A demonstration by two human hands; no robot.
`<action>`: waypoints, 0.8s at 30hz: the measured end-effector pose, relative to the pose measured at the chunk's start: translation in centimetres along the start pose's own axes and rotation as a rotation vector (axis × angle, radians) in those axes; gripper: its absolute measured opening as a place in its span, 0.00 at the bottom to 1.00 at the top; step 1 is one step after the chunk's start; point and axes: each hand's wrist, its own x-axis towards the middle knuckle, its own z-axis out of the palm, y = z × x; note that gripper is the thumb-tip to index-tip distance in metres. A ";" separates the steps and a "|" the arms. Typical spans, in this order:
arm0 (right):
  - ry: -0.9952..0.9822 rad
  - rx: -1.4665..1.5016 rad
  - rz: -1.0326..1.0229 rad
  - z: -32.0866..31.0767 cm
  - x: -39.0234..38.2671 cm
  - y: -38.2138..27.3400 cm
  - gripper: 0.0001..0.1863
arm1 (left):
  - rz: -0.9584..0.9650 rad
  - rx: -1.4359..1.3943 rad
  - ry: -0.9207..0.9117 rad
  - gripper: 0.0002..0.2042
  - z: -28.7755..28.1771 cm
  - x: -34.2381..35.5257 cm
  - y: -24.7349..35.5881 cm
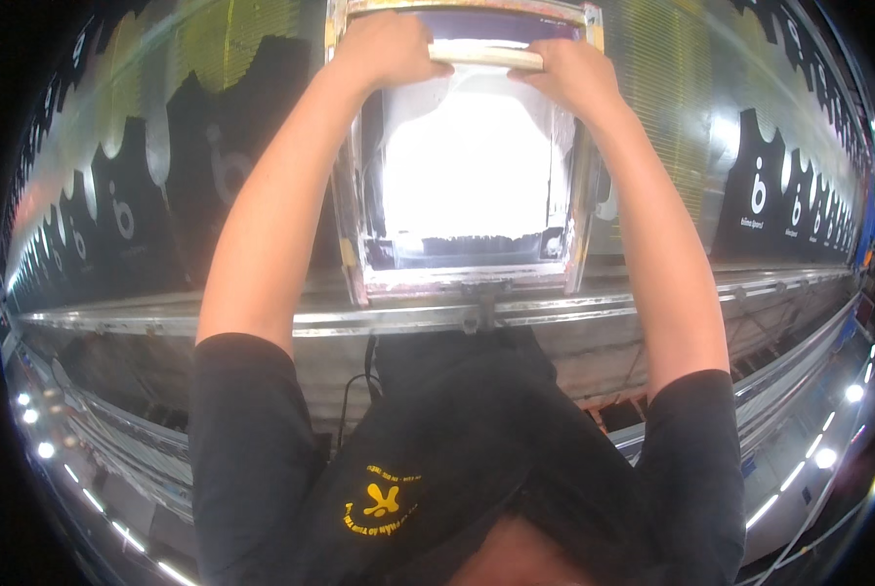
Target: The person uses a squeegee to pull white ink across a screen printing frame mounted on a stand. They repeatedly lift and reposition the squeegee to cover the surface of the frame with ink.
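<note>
Head view: your left hand (394, 49) and right hand (572, 73) each pinch one end of the squeegee (486, 56), at the far end of the frame (457, 283) on the table (145, 293). White fills the mesh; ink or glare, undetermined. Progress, as judged: black pieces (120, 210) on both sides carry bright white marks and appear done; the one beside your left forearm shows a dimmer mark, perhaps incomplete. Whether your stroke is starting or ending cannot be told. Writing: letter-shaped white marks, small lettering beneath; yellow emblem (381, 500) on your shirt, ringed with lettering.
</note>
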 end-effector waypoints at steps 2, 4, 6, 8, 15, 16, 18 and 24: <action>0.042 -0.038 0.054 1.1 -1.2 -0.6 0.21 | 0.043 0.004 0.081 0.24 0.7 -1.1 0.6; 0.059 -0.044 0.006 3.0 -3.9 -0.7 0.19 | -0.004 -0.035 -0.001 0.24 1.9 -4.1 2.1; 0.038 -0.093 0.014 3.7 -7.8 -2.1 0.19 | -0.023 -0.058 -0.060 0.24 2.1 -7.2 3.8; 0.079 -0.062 -0.030 6.2 -12.3 -2.8 0.15 | -0.054 -0.070 -0.097 0.24 3.7 -11.6 5.8; 0.262 0.070 -0.186 11.6 -24.4 -5.1 0.08 | -0.042 -0.167 0.054 0.09 9.7 -23.4 10.1; 0.311 0.082 -0.203 11.3 -24.5 -5.3 0.09 | -0.022 -0.173 0.079 0.09 9.2 -23.6 10.5; 0.189 0.101 -0.222 9.5 -23.8 -5.0 0.09 | 0.011 -0.145 -0.120 0.17 6.9 -23.0 10.0; 0.076 0.092 -0.159 2.3 -14.5 -3.4 0.13 | -0.018 -0.174 -0.211 0.19 1.3 -14.1 5.4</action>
